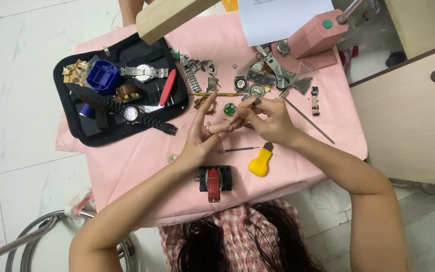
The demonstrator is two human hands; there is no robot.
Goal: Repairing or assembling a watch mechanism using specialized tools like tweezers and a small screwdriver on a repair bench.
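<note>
Over the pink cloth (142, 151), my left hand (203, 136) is raised with its fingertips pinched on a tiny part, too small to make out. My right hand (272, 120) touches those fingertips and grips a thin metal tool (246, 107) whose tip points at the pinched part. Just behind the hands lie a small green piece (229, 109), loose watch cases (241, 83) and metal band links (193, 75). In front of the hands are a yellow-handled case knife (261, 161), a thin pin tool (237, 149) and a black holder clamping a red-strapped watch (214, 181).
A black tool pouch (76, 123) at the left holds a blue case opener (101, 75), watches and a red-handled knife (167, 87). A pink press (317, 34), white paper (278, 20) and a wooden block (169, 17) stand at the back. A wooden cabinet (414, 116) is on the right.
</note>
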